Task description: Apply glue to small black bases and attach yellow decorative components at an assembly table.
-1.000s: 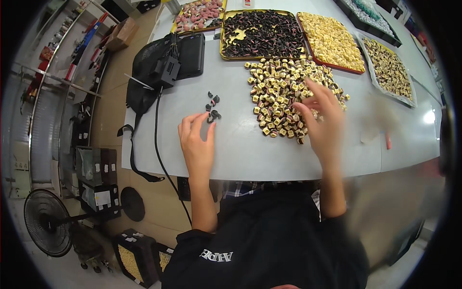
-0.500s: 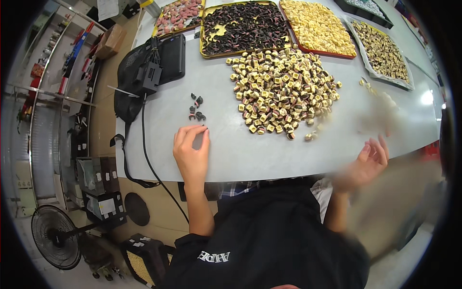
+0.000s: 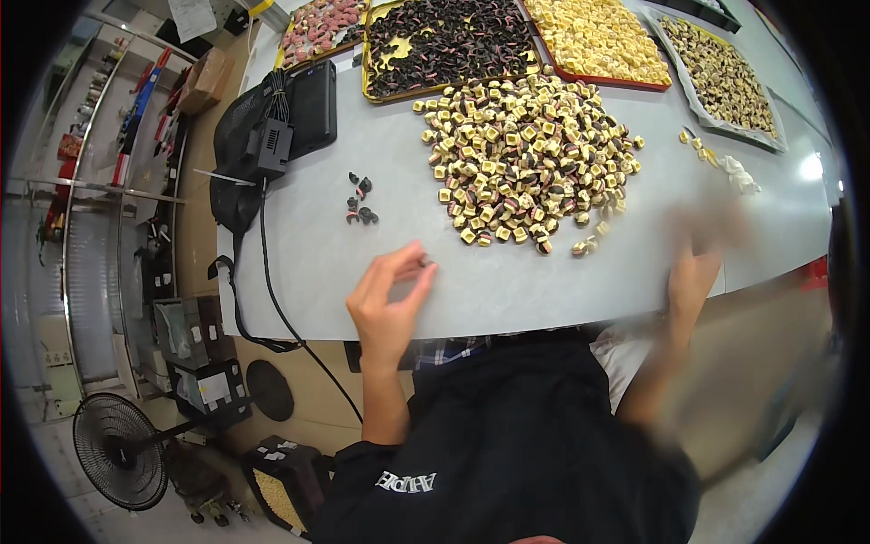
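Observation:
My left hand [image 3: 388, 295] is over the near part of the table, left of centre, with thumb and fingertips pinched on a small dark piece [image 3: 424, 260]. My right hand [image 3: 702, 240], smeared by motion, is at the right side of the table; its fingers and anything in them cannot be made out. Just beyond it lies a crumpled white tissue-like thing [image 3: 739, 176]. Between the hands and farther off spreads a heap of small yellow, hollow cube-shaped pieces [image 3: 526, 163] with dark and pink parts. Several loose black curved pieces [image 3: 362, 214] lie left of the heap.
Along the back stand trays of black-and-pink pieces [image 3: 453, 45], yellow pieces [image 3: 598, 41], pink pieces [image 3: 322, 27] and assembled pieces [image 3: 720, 77]. A black bag [image 3: 237, 163], a black box-shaped device [image 3: 313, 104] and a cable [image 3: 272, 272] are at the left. A fan [image 3: 120, 451] stands on the floor.
My left hand has moved right, away from the loose black pieces, holding a small dark piece. My right hand has moved up and away from me. The white tissue-like thing now shows sharply.

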{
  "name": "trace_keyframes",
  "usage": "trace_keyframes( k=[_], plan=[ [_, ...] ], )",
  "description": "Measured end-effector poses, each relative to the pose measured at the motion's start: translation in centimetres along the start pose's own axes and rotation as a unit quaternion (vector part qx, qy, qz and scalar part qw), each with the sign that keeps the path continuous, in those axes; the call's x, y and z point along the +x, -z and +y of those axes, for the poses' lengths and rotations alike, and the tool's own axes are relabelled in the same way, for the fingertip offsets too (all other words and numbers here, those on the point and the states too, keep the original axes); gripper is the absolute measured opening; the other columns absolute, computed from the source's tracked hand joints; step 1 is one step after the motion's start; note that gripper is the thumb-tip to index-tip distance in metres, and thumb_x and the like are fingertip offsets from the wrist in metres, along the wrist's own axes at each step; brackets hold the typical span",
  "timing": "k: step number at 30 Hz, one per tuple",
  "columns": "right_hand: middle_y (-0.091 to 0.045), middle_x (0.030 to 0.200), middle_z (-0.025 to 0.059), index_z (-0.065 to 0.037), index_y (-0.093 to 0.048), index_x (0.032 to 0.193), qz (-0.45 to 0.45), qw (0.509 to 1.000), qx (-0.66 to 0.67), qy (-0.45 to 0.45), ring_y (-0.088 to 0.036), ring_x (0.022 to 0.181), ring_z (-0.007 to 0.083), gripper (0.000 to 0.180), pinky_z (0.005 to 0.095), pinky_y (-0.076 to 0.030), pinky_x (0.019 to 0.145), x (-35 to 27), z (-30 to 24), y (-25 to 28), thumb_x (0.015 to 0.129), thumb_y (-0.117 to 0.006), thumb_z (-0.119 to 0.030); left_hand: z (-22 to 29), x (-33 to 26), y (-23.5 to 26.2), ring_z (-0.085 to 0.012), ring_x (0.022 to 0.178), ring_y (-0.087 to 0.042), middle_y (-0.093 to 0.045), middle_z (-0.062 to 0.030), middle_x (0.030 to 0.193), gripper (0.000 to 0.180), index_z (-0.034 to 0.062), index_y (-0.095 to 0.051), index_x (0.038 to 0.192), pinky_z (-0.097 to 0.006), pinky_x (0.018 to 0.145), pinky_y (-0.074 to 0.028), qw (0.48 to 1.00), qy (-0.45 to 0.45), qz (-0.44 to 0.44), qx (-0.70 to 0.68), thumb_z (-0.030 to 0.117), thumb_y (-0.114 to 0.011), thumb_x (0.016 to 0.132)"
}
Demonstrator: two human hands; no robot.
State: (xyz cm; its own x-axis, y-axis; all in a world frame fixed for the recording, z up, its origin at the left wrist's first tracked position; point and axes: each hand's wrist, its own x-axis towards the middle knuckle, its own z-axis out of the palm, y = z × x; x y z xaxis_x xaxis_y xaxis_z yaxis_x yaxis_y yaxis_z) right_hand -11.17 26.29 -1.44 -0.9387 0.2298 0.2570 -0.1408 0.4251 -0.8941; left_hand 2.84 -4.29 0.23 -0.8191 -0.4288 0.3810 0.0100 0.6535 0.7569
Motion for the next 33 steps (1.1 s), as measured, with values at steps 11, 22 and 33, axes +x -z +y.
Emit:
trace_keyframes(
  k=[11,22,33],
  plan=[
    [-0.058,0.101,0.0143,-0.001,-0.046,0.113,-0.273,0.848,0.443,-0.099,-0.056,0.082,0.0133,0.036,0.0237,-0.046,0.067,-6.3,-3.4,-4.3,0.087,-0.06,-0.021,1.8,-2.1,-2.9,-0.0237,0.082,-0.065,-0.062,-0.0186,0.089,0.038,-0.003,-0.05,0.105,-0.031,0.071,-0.055,0.946,0.002,-0.113,-0.303,-0.015,-0.064,0.071],
    [-0.059,0.098,0.0211,-0.004,-0.044,0.103,-0.297,0.733,0.587,-0.173,-0.047,0.062,0.0078,0.028,0.0191,-0.04,0.055,-7.7,-5.5,-8.0,0.09,-0.056,-0.026,0.7,-1.6,-2.8,-0.0278,0.087,-0.061,-0.059,-0.0209,0.089,0.033,0.0017,-0.038,0.096,-0.032,0.068,-0.056,0.902,0.031,-0.081,-0.422,-0.015,-0.058,0.076],
    [-0.063,0.083,0.0222,-0.005,-0.04,0.099,-0.294,0.822,0.481,-0.082,-0.032,0.039,0.0031,0.033,0.0165,-0.03,0.039,-8.3,-6.1,-8.0,0.092,-0.051,-0.034,0.6,-1.6,-2.7,-0.0288,0.083,-0.062,-0.061,-0.023,0.087,0.038,0.0039,-0.035,0.088,-0.032,0.066,-0.056,0.9,0.014,-0.083,-0.427,-0.015,-0.064,0.072]
  ],
)
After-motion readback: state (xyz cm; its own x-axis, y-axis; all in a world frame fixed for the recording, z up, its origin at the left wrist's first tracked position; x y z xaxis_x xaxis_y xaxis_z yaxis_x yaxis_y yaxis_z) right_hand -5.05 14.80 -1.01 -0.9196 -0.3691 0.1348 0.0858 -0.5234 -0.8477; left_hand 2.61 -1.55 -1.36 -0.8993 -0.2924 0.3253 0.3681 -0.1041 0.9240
